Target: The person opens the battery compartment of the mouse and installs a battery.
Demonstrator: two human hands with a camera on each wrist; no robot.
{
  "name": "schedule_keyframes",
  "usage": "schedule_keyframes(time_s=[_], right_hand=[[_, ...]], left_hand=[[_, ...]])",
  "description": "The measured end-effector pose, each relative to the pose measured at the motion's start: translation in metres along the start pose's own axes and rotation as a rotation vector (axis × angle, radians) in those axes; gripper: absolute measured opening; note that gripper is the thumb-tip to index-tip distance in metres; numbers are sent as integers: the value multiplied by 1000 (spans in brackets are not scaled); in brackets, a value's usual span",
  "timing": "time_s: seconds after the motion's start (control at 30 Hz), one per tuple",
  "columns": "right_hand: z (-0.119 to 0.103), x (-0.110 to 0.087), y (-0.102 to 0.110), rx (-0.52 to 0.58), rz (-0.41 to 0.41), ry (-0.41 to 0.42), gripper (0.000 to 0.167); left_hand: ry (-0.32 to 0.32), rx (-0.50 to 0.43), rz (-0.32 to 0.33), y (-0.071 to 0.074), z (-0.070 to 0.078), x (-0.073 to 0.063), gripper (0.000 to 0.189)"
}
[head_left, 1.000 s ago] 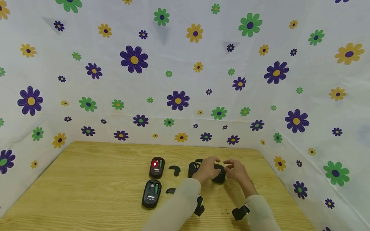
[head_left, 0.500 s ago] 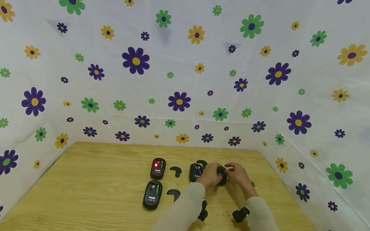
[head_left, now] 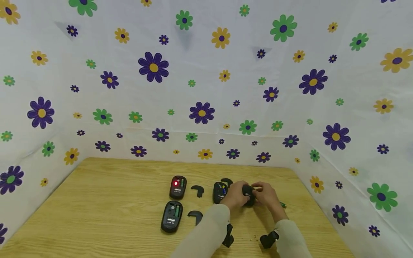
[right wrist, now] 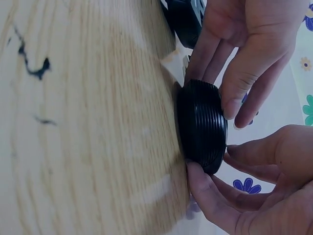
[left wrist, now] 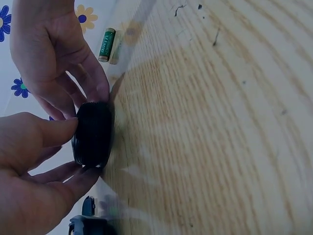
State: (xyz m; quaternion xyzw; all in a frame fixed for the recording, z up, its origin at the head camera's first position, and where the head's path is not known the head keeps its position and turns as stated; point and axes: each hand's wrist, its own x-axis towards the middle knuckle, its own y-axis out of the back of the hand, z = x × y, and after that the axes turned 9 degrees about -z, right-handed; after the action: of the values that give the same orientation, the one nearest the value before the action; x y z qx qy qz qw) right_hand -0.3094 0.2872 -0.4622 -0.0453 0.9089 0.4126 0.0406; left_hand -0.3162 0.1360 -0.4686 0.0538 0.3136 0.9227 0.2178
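Note:
A black computer mouse (head_left: pixel 248 195) stands at the right of the table between both hands. My left hand (head_left: pixel 236 195) grips its left side, with the thumb over the top in the left wrist view. From the opposite side my right hand (head_left: pixel 266 195) holds it, fingers curled at its edge and thumb on top. The mouse's ridged side (right wrist: pixel 208 125) shows in the right wrist view, close over the wood. Left of the hands lies an upturned mouse (head_left: pixel 220 192) with a blue battery inside, a curved black cover (head_left: pixel 227 181) behind it.
Two more upturned mice, one (head_left: pixel 177 187) with a red light and one (head_left: pixel 171 216) nearer, lie with batteries in their bays. Beside them are two curved covers (head_left: pixel 198 190) (head_left: pixel 195 216). A green battery (left wrist: pixel 107 45) lies beyond the right hand. A flowered cloth (head_left: pixel 206 89) encloses the wooden table (head_left: pixel 113 208).
My right fingers have come in from beside the mouse and now hold it together with the left hand. The green battery has come into view beside the right wrist. The head view shifts slightly.

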Motion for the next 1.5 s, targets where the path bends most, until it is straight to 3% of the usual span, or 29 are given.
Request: schedule_keyframes(time_s=[0.3,0.5,0.8,1.07,1.5], right_hand=[[-1,-4,-3,47,-15,-1,31],[-5,-9,1,85,-21,38,33],[-14,-15,8,153,2,111,32],[-27,-12,7,173,2,138,32],[-35,-15,-1,208,-12,155,34]], left_hand=[[-15,-136,37,0,-4,-3,47],[-64,-128,55,4,-3,-6,41],[-174,-143,27,22,-2,-16,41],[-165,-197,19,38,-3,-24,47],[-185,-142,31,47,-11,-33,43]])
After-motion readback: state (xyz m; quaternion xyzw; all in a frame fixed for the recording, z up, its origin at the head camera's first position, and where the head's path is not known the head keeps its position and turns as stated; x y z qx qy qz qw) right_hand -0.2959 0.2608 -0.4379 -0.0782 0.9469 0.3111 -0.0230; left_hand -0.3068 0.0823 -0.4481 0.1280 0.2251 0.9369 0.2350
